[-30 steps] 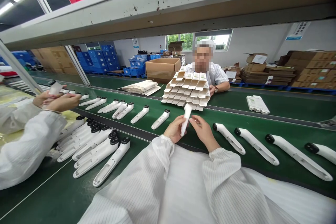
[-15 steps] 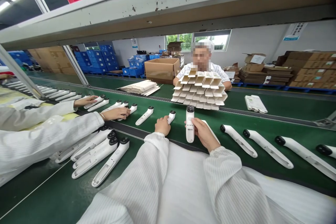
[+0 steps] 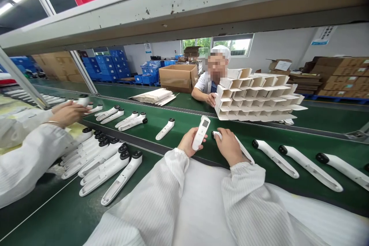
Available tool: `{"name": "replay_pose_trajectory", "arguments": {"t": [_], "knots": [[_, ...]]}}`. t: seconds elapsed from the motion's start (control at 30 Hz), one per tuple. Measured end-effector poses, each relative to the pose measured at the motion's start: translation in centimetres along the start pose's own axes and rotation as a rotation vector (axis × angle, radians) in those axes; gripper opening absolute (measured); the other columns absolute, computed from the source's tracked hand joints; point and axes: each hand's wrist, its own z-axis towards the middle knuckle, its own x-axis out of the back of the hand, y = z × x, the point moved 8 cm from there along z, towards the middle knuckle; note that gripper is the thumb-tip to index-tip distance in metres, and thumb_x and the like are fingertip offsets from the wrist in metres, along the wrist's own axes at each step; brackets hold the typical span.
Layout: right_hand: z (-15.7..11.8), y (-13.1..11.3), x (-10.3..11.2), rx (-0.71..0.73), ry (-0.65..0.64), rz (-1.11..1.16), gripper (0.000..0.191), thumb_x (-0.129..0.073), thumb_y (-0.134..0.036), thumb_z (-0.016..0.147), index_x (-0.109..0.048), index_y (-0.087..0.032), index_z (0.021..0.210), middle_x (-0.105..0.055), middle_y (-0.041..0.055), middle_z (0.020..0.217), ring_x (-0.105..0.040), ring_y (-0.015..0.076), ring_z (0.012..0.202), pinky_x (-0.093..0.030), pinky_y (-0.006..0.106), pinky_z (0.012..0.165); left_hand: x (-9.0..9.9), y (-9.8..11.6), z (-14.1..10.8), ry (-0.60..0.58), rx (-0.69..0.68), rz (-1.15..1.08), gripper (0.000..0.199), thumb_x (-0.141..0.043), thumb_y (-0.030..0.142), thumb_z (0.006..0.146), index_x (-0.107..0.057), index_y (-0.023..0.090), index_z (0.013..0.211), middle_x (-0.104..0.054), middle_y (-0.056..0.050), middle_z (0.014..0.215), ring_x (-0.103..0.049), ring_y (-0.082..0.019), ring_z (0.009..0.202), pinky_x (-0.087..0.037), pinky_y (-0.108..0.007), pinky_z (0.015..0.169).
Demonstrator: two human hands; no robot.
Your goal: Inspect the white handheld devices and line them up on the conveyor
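Handheld thermometer: long axis near upright, held in left hand, fingers wrapped round it.
Right hand: just beside, closed over second thermometer.

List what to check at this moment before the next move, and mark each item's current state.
Left hand gripping the white device: ok.
Reading on the device screen legible: cannot tell.
Right hand on a second white device: ok.
Cardboard divider apart from both hands: ok.
Co-worker's hands apart from the person's own: ok.
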Motion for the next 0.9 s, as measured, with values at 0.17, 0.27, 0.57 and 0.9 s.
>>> {"name": "replay_pose_trajectory", "arguments": {"t": [0.17, 0.27, 0.57, 0.9], "knots": [[-0.1, -2.2, -2.6, -0.047, -0.229, 0.826, 0.043, -0.054, -0.051, 0.077, -0.059, -0.02, 0.106, -0.064, 0.0064, 0.099, -0.06, 0.0205, 0.085, -0.049, 0.034, 0.075, -1.0, 1.0, -0.2, -0.077, -0.19, -0.026, 0.028, -0.068, 0.02, 0.066, -0.057, 0.018, 0.092, -0.059, 0.0, 0.074, -0.057, -0.012, 0.068, -0.043, -0.02, 0.057], [-0.8, -3.2, -3.6, -0.11, -0.352, 1.089, 0.049, -0.069, -0.044, 0.065, -0.058, -0.021, 0.108, -0.064, 0.004, 0.098, -0.06, 0.0192, 0.085, -0.051, 0.032, 0.073, -0.9, 1.9, -0.5, -0.085, -0.257, -0.031, 0.019, -0.066, 0.018, 0.064, -0.056, 0.017, 0.08, -0.058, 0.001, 0.072, -0.056, -0.013, 0.067, -0.045, -0.024, 0.063], [-4.0, -5.9, -3.5, -0.041, -0.863, 1.232, 0.039, -0.072, -0.039, 0.068, -0.065, -0.02, 0.101, -0.065, 0.0021, 0.091, -0.059, 0.0124, 0.078, -0.048, 0.027, 0.073, 2.4, 7.4, -2.3, -0.004, -0.39, 0.063, 0.018, -0.061, 0.02, 0.059, -0.053, 0.018, 0.075, -0.049, 0.003, 0.063, -0.045, -0.007, 0.054, -0.021, -0.017, 0.043], [-9.6, -9.0, -5.3, 0.032, -1.47, 0.952, 0.042, -0.076, -0.035, 0.064, -0.066, -0.015, 0.1, -0.067, 0.0028, 0.086, -0.061, 0.0122, 0.073, -0.045, 0.022, 0.065, 14.8, 11.4, -4.8, 0.987, -0.588, 0.452, 0.022, -0.048, 0.018, 0.066, -0.062, 0.016, 0.083, -0.06, -0.002, 0.074, -0.053, -0.013, 0.065, -0.04, -0.024, 0.057]]}}
